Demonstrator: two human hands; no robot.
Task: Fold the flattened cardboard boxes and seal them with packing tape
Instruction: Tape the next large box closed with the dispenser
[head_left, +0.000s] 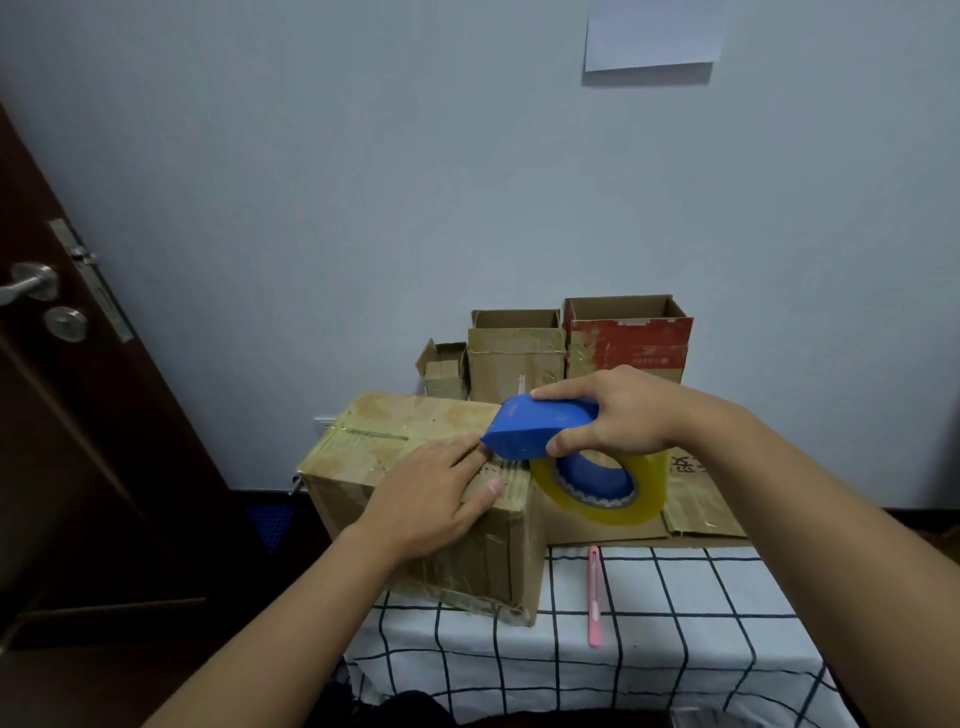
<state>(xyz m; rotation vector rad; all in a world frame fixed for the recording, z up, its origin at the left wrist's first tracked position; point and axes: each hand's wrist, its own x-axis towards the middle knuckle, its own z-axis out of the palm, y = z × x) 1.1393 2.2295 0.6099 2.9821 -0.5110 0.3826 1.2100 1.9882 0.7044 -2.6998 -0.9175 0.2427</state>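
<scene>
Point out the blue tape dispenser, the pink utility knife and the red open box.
blue tape dispenser (535, 428), head view, on its blue cover.
pink utility knife (595, 597), head view, middle of its handle.
red open box (631, 345), head view, its front wall.

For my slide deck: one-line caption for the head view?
Left hand presses on the cardboard box while right hand grips the blue tape dispenser at its top.
</scene>
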